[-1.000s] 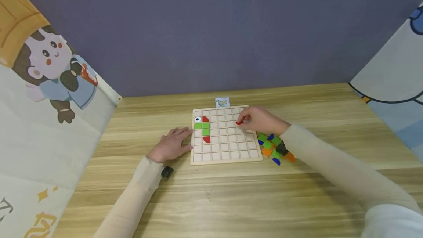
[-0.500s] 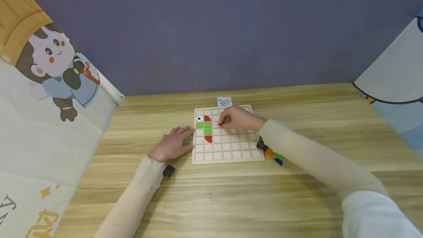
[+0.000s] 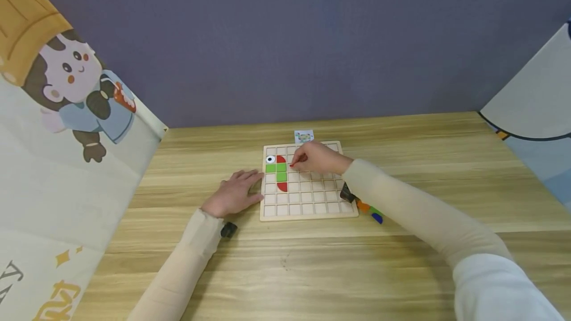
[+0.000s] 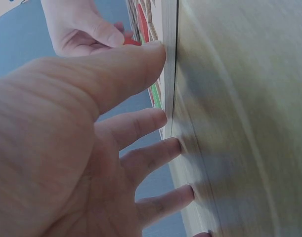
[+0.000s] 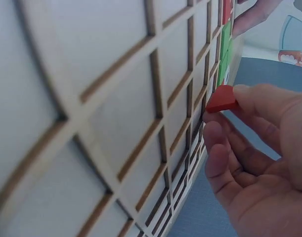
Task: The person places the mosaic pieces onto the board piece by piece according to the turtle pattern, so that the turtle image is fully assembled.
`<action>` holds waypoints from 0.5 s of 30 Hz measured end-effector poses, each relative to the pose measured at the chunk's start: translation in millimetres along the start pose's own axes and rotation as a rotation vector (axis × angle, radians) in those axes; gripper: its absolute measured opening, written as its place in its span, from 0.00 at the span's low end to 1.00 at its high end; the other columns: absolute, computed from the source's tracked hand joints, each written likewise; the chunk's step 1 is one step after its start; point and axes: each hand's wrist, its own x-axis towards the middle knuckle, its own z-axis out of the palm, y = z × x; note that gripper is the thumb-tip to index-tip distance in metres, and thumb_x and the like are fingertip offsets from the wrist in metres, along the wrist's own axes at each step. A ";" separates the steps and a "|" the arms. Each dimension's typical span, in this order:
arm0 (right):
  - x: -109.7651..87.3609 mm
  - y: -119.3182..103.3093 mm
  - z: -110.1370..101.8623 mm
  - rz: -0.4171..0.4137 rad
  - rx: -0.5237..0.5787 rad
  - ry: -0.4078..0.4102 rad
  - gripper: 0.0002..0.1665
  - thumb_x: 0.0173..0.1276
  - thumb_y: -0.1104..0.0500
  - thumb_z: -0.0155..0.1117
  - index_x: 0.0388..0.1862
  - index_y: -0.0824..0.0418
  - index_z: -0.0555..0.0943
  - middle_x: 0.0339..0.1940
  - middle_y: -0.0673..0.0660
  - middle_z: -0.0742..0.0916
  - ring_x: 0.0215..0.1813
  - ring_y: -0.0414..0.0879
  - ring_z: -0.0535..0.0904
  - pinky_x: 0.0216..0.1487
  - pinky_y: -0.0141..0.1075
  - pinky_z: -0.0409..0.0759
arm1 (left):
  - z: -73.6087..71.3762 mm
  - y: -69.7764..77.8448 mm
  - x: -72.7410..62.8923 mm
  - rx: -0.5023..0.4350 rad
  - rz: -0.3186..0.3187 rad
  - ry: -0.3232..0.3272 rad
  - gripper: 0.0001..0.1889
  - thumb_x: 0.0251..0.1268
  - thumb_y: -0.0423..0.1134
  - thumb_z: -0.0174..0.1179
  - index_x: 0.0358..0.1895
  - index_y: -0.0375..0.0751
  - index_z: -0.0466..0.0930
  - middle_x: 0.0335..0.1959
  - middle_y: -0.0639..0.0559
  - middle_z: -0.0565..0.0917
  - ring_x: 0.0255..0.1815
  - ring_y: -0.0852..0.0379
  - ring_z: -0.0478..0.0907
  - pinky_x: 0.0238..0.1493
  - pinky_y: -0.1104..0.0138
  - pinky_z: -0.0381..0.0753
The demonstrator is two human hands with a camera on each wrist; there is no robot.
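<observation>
A wooden grid board lies flat on the table. In its left columns sit a round eye tile, green square tiles and red quarter-round tiles. My right hand is over the board's upper middle, pinching a red tile between thumb and fingertips; the right wrist view has it just off the grid, close to the green tiles. My left hand lies at the board's left edge with fingers spread. In the left wrist view its thumb and fingertips touch the board's side and the table.
A small picture card lies behind the board's top edge. Right of the board is a pile of loose tiles, mostly hidden by the right sleeve; an orange tile and a blue tile show. A dark wall stands behind the table.
My right hand has carried the red tile leftward across the board, from its right side to beside the green tiles. The left hand stays at the board's edge.
</observation>
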 end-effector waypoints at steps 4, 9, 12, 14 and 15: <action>4.1 -1.2 -0.8 0.010 -0.002 0.034 0.07 0.67 0.58 0.63 0.37 0.57 0.87 0.34 0.49 0.87 0.35 0.40 0.80 0.40 0.36 0.78 | 0.0 -0.2 0.4 -0.001 -0.001 0.004 0.33 0.69 0.53 0.53 0.73 0.47 0.57 0.73 0.46 0.56 0.72 0.37 0.49 0.57 0.29 0.52; 7.2 -5.3 -0.2 0.007 -0.011 0.069 0.08 0.67 0.60 0.62 0.38 0.60 0.87 0.33 0.51 0.87 0.33 0.41 0.80 0.40 0.36 0.78 | 0.1 0.0 0.7 0.002 -0.010 0.004 0.33 0.68 0.53 0.53 0.73 0.48 0.57 0.73 0.47 0.56 0.72 0.38 0.50 0.57 0.29 0.52; 8.9 -6.1 1.8 -0.005 0.001 0.067 0.07 0.67 0.61 0.62 0.38 0.61 0.87 0.33 0.52 0.87 0.33 0.42 0.81 0.40 0.35 0.78 | -0.2 0.4 0.3 -0.001 -0.012 0.000 0.33 0.69 0.53 0.53 0.73 0.48 0.57 0.73 0.47 0.57 0.72 0.38 0.49 0.56 0.30 0.52; 9.6 -5.7 3.2 -0.003 0.010 0.060 0.07 0.67 0.62 0.62 0.37 0.61 0.87 0.33 0.52 0.87 0.34 0.42 0.82 0.39 0.34 0.79 | -0.8 0.9 -0.2 -0.005 -0.015 -0.002 0.33 0.69 0.53 0.53 0.73 0.48 0.57 0.73 0.47 0.56 0.72 0.38 0.49 0.57 0.30 0.52; 9.8 -5.4 3.9 0.005 0.013 0.057 0.07 0.67 0.62 0.63 0.37 0.60 0.87 0.33 0.51 0.87 0.34 0.41 0.82 0.39 0.34 0.79 | -1.0 1.2 -0.5 -0.006 -0.017 -0.003 0.33 0.69 0.53 0.54 0.73 0.48 0.58 0.73 0.47 0.56 0.72 0.38 0.49 0.57 0.30 0.52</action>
